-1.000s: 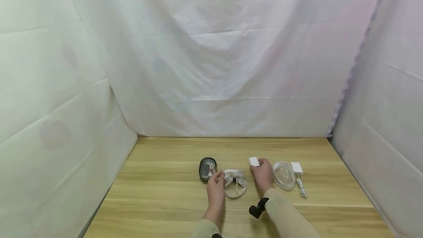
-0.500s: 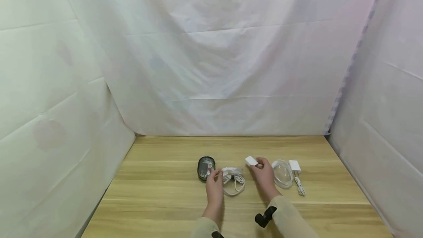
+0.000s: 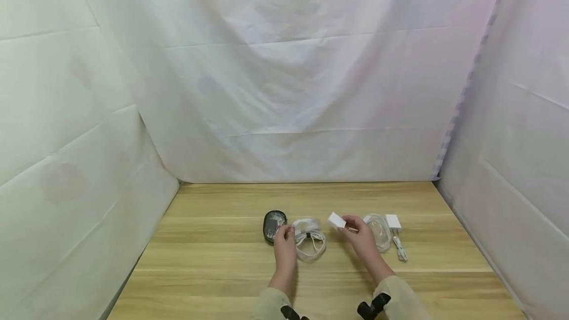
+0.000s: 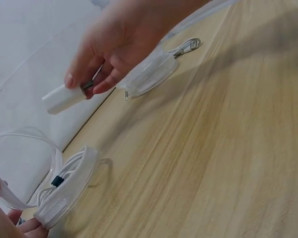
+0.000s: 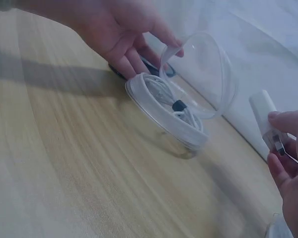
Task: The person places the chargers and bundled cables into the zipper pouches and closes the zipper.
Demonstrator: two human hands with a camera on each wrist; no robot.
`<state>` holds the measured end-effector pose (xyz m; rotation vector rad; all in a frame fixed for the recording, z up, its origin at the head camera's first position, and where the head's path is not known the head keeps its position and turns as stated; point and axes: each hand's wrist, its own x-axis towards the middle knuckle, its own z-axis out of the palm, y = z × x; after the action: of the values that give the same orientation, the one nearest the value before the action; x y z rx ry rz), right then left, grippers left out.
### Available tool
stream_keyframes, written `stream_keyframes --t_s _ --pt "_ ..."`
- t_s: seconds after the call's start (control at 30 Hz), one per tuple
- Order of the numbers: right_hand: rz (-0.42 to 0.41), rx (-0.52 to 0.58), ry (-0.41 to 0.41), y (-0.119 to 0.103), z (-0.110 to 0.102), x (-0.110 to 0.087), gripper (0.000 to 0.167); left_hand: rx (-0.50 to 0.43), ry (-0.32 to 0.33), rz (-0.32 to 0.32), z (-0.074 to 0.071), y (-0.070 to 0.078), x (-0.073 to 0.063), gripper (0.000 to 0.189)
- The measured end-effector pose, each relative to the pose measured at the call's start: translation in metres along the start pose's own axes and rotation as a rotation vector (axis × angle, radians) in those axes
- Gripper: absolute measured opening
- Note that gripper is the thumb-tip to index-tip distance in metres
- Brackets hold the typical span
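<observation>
My left hand [image 3: 284, 253] grips the edge of a round clear zip case [image 5: 164, 115] tilted up at the table. Its transparent lid [image 5: 224, 69] stands raised, with fingertips of that hand at the lid's edge. Inside lies a coiled white cable [image 5: 161, 89] bound by a black cable tie [image 5: 179, 105]. To the right, my right hand [image 3: 363, 242] pinches a white charger plug [image 3: 336, 220] between thumb and fingers at its prong end, above the table. The metal prongs [image 5: 278, 144] show among the fingers in the right wrist view.
A black oval case [image 3: 273, 226] lies just left of my left hand. Right of my right hand lie another clear round case [image 3: 380, 233], a second white charger plug [image 3: 393, 222] and a bundled white cable [image 3: 400, 251]. White cloth [image 3: 284, 102] hangs behind the wooden table [image 3: 200, 260].
My right hand has lifted and tilted the charger plug, its wrist swinging outward to the right. The left hand keeps its hold on the clear case. The head view has shifted slightly.
</observation>
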<state>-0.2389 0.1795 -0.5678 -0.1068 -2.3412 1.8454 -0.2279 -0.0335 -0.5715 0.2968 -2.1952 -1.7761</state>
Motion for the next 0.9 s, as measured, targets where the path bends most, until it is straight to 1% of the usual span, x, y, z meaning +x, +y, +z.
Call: stream_keyframes --t_s 0.1,0.17,0.27,0.37,0.43,0.5,0.57,0.67,0.73,0.8,0.83,0.9 --pt "-0.025 0.037 -0.038 -0.004 -0.003 -0.005 0.035 0.007 -0.013 0.0 0.0 -0.001 0.003 0.014" --pt "-0.057 0.06 -0.068 -0.005 -0.004 -0.009 0.034 0.01 -0.027 0.005 0.001 -0.001 0.004 0.015" --pt "-0.166 0.046 -0.142 -0.007 -0.005 -0.014 0.035 0.009 -0.059 -0.017 0.001 0.0 0.004 0.017" --pt "-0.306 -0.033 -0.222 -0.006 -0.003 -0.016 0.035 0.002 -0.108 -0.037 0.002 0.001 0.002 0.02" --pt "-0.387 -0.103 -0.248 -0.005 0.0 -0.018 0.034 -0.001 -0.138 -0.05 0.003 0.001 0.002 0.022" --pt "-0.473 -0.166 -0.254 -0.003 0.003 -0.018 0.035 0.0 -0.164 -0.045 0.003 0.002 0.001 0.022" --pt "-0.591 -0.228 -0.238 -0.001 0.007 -0.018 0.036 0.006 -0.183 -0.037 0.004 0.002 0.0 0.022" --pt "-0.791 -0.331 -0.184 0.007 0.014 -0.016 0.042 0.002 -0.206 -0.034 0.005 0.001 -0.001 0.019" --pt "-0.884 -0.373 -0.147 0.011 0.018 -0.016 0.045 -0.012 -0.221 -0.035 0.006 0.001 -0.001 0.018" --pt "-0.894 -0.397 -0.135 0.015 0.021 -0.017 0.045 -0.018 -0.234 -0.03 0.006 0.002 -0.002 0.018" --pt "-0.878 -0.399 -0.14 0.016 0.022 -0.017 0.044 -0.023 -0.239 -0.028 0.006 0.002 -0.002 0.018" --pt "-0.816 -0.414 -0.164 0.017 0.024 -0.019 0.042 -0.019 -0.251 -0.03 0.006 0.003 -0.002 0.019"
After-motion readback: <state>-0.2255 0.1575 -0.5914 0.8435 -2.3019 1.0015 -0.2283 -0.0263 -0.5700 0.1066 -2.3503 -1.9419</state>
